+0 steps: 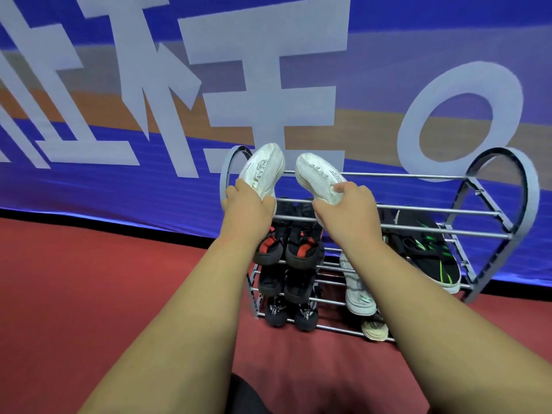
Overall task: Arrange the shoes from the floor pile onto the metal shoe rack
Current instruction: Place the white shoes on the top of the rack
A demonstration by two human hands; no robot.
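Observation:
My left hand (249,209) grips the heel end of a white sneaker (264,168), toe pointing up and away over the left end of the metal shoe rack (448,206). My right hand (349,212) grips a matching white sneaker (318,176), also toe-up, just to its right. Both shoes hover at the rack's top tier. Lower tiers hold black-and-red shoes (288,248), black shoes (286,283), black shoes with white lettering (291,313), a black-and-green shoe (430,252), a white shoe (358,294) and a beige shoe (375,328).
The rack stands on red carpet (89,279) against a blue banner wall (119,180) with large pale lettering. The top tier's bars to the right of the held shoes carry nothing. A dark shape (248,395) sits at the bottom edge between my arms.

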